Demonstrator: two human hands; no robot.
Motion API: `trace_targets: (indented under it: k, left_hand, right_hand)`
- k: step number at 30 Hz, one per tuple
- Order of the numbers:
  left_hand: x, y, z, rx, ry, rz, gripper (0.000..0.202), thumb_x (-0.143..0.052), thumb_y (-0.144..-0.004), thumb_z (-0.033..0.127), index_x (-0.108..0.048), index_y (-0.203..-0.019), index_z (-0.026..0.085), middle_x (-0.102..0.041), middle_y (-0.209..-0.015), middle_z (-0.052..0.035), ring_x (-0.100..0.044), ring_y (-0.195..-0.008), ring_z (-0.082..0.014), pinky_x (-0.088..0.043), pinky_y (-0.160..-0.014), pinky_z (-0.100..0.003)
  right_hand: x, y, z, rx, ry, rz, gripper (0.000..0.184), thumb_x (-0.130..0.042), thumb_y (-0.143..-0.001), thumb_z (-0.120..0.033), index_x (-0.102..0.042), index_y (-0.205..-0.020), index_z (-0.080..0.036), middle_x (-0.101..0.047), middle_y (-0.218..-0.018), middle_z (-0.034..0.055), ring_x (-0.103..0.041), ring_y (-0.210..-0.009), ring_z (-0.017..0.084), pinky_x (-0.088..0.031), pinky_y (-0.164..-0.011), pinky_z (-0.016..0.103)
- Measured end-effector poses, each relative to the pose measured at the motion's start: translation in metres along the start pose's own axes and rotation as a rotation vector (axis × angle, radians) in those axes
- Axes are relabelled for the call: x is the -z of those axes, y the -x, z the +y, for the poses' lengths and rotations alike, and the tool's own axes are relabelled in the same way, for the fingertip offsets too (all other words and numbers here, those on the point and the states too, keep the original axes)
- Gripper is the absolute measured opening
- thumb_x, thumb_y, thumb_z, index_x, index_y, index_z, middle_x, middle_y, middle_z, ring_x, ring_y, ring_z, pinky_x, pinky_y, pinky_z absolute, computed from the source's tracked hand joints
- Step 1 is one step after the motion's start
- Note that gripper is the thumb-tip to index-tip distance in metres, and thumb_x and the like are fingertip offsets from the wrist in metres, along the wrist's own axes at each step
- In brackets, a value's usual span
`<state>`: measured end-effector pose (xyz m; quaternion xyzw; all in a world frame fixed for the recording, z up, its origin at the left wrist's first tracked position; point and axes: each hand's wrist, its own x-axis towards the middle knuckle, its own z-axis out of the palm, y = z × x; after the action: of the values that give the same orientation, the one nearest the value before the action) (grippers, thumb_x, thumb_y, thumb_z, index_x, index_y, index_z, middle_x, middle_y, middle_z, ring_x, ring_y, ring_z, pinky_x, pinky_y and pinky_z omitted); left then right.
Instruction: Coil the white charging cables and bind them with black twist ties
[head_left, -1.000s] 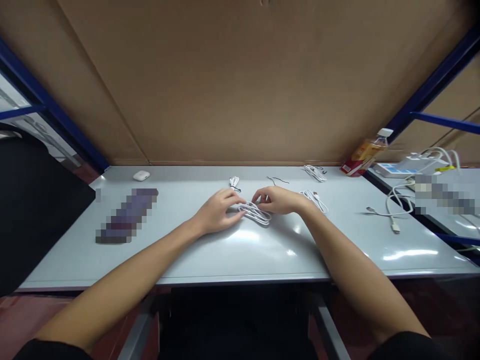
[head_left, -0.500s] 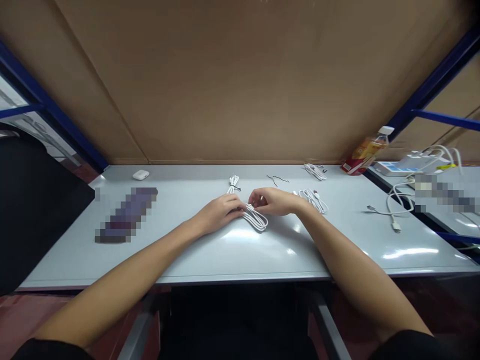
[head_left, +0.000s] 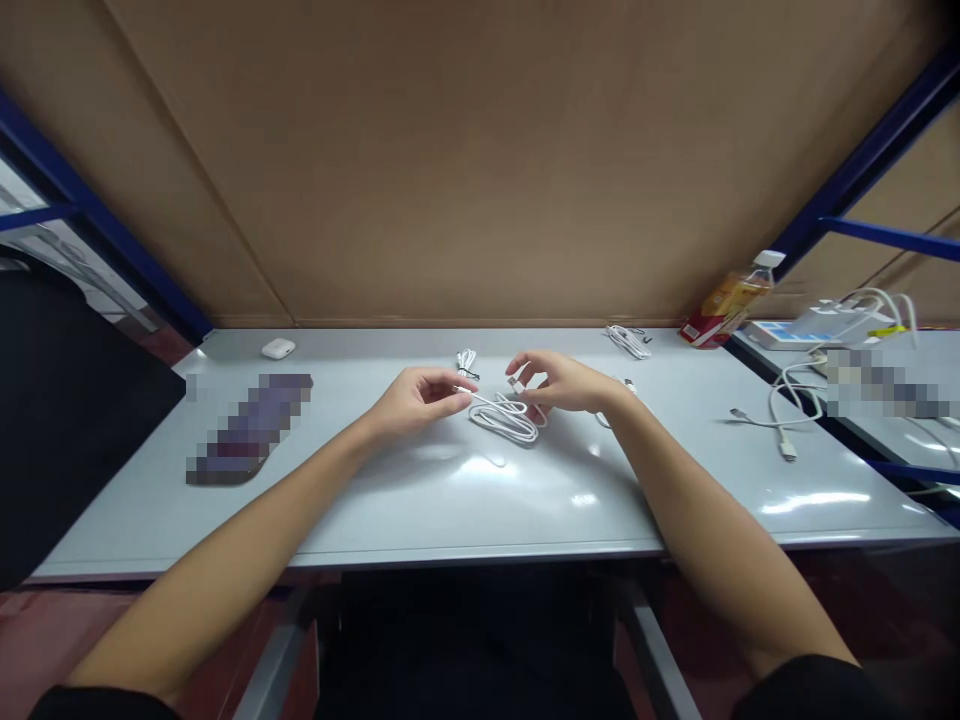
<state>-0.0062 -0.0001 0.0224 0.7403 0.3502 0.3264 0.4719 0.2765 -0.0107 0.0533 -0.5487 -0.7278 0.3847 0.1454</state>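
Observation:
A loosely coiled white charging cable (head_left: 504,420) hangs or lies just over the grey table, between my hands. One end of it is pinched between the thumb and fingers of my left hand (head_left: 416,402). My right hand (head_left: 562,383) grips the other end, where a USB plug (head_left: 516,384) shows at the fingertips. Just behind my left fingertips lies a second white cable (head_left: 466,361), bundled with a black twist tie. A third coiled cable (head_left: 628,384) is mostly hidden by my right wrist.
A fourth cable bundle (head_left: 628,341) lies at the table's back edge. A drink bottle (head_left: 731,300) leans at the right, near loose cables (head_left: 784,425) and a power strip (head_left: 795,333). On the left are a blurred phone-like object (head_left: 255,430) and a white earbud case (head_left: 278,348).
My hands have moved apart, each with an end of the cable, and the coil has loosened between them. My right hand has lifted slightly. The view has shifted a little.

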Motion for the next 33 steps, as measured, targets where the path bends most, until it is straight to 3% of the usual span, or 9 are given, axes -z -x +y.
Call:
trace_targets:
  k: [4,7,11,15,20,25,30,33]
  left_hand:
    - [0.003,0.0,0.001,0.037,0.169,-0.048,0.031,-0.079,-0.087,0.046,-0.077,-0.1,0.018,-0.076,-0.099,-0.0072,-0.065,-0.08,-0.0149,-0.049,-0.075,-0.029]
    - [0.003,0.0,0.004,0.071,0.42,-0.136,0.032,-0.079,-0.088,0.048,-0.072,-0.092,0.017,-0.075,-0.113,-0.011,-0.069,-0.091,-0.0177,-0.052,-0.083,-0.032]
    - [0.0,0.0,0.0,0.145,0.602,-0.187,0.037,-0.082,-0.085,0.05,-0.068,-0.093,0.016,-0.073,-0.087,-0.0067,-0.07,-0.086,-0.0184,-0.054,-0.084,-0.034]
    - [-0.004,-0.002,-0.008,0.208,0.476,-0.195,0.041,-0.079,-0.088,0.051,-0.071,-0.109,0.016,-0.07,-0.083,-0.0034,-0.065,-0.074,-0.0134,-0.052,-0.074,-0.029]
    - [-0.013,-0.003,-0.007,0.199,0.27,-0.181,0.043,-0.085,-0.082,0.047,-0.073,-0.108,0.015,-0.074,-0.089,-0.0058,-0.067,-0.072,-0.014,-0.056,-0.072,-0.031]
    - [-0.018,-0.002,-0.01,0.16,0.169,-0.087,0.044,-0.088,-0.076,0.05,-0.078,-0.101,0.014,-0.076,-0.09,-0.0072,-0.069,-0.067,-0.0148,-0.059,-0.067,-0.031]
    - [-0.021,-0.001,-0.016,0.121,0.084,-0.016,0.04,-0.085,-0.078,0.049,-0.082,-0.098,0.014,-0.079,-0.083,-0.0079,-0.071,-0.067,-0.0181,-0.06,-0.065,-0.031]
    - [-0.022,0.0,-0.018,0.004,0.022,0.027,0.035,-0.081,-0.082,0.047,-0.084,-0.099,0.017,-0.081,-0.091,-0.0093,-0.075,-0.074,-0.0209,-0.06,-0.065,-0.031]
  right_hand:
    - [0.002,0.004,-0.007,-0.016,-0.037,-0.014,0.048,-0.069,-0.088,-0.032,-0.06,-0.134,-0.024,-0.074,-0.084,0.0019,-0.072,-0.072,0.02,-0.052,-0.075,0.035]
    - [0.002,0.004,-0.008,-0.006,-0.029,0.001,0.044,-0.068,-0.089,-0.03,-0.064,-0.133,-0.024,-0.074,-0.081,0.0015,-0.072,-0.076,0.021,-0.052,-0.076,0.035]
    - [0.002,0.002,-0.004,-0.023,-0.083,0.01,0.041,-0.068,-0.092,-0.03,-0.064,-0.132,-0.025,-0.076,-0.105,0.0063,-0.074,-0.078,0.019,-0.057,-0.076,0.034]
    - [0.004,0.001,-0.001,0.01,-0.194,0.016,0.04,-0.07,-0.093,-0.033,-0.061,-0.132,-0.027,-0.07,-0.12,0.0075,-0.074,-0.073,0.016,-0.06,-0.073,0.034]
    - [-0.006,0.002,-0.009,0.06,-0.37,-0.068,0.046,-0.075,-0.088,-0.03,-0.062,-0.132,-0.023,-0.072,-0.11,0.0062,-0.073,-0.071,0.015,-0.061,-0.074,0.034]
    - [-0.029,-0.007,-0.011,0.12,-0.542,-0.219,0.033,-0.081,-0.079,-0.025,-0.067,-0.108,-0.021,-0.074,-0.097,0.0035,-0.072,-0.07,0.017,-0.063,-0.07,0.036]
    - [-0.037,-0.013,-0.008,0.151,-0.527,-0.198,0.024,-0.081,-0.077,-0.025,-0.063,-0.092,-0.021,-0.074,-0.08,0.0011,-0.073,-0.068,0.018,-0.061,-0.064,0.034]
    - [-0.036,-0.012,-0.008,0.183,-0.441,-0.199,0.016,-0.076,-0.08,-0.024,-0.062,-0.087,-0.022,-0.073,-0.071,-0.0004,-0.072,-0.066,0.018,-0.058,-0.064,0.031]
